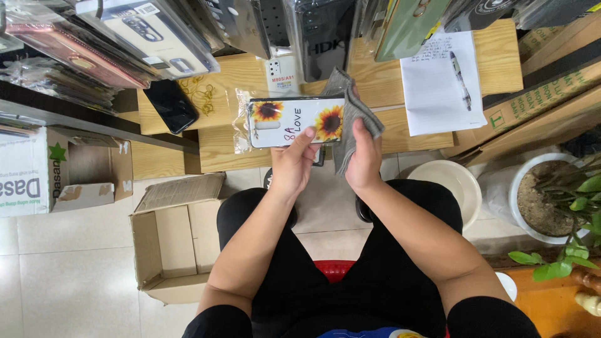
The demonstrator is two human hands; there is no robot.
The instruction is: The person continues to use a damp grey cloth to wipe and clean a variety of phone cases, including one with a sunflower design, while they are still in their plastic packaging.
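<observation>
White phone case (294,122) with sunflower print, held level above wooden tabletop (494,62) edge. Judged light, thin, slightly flexible, glossy and slippery; grip best at long edges. Left hand (293,166) fingers pinch lower edge. Right hand (365,159) fingers closed on soft grey cloth (357,106) against case's right end. Cardboard box (172,241) on floor, left.

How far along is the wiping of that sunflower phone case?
Done: the phone case is out of its clear wrapper, which lies on the wooden table. In hand: the left hand holds the case, the right hand presses a grey cloth at its end. Left: how much is wiped cannot be told.
</observation>
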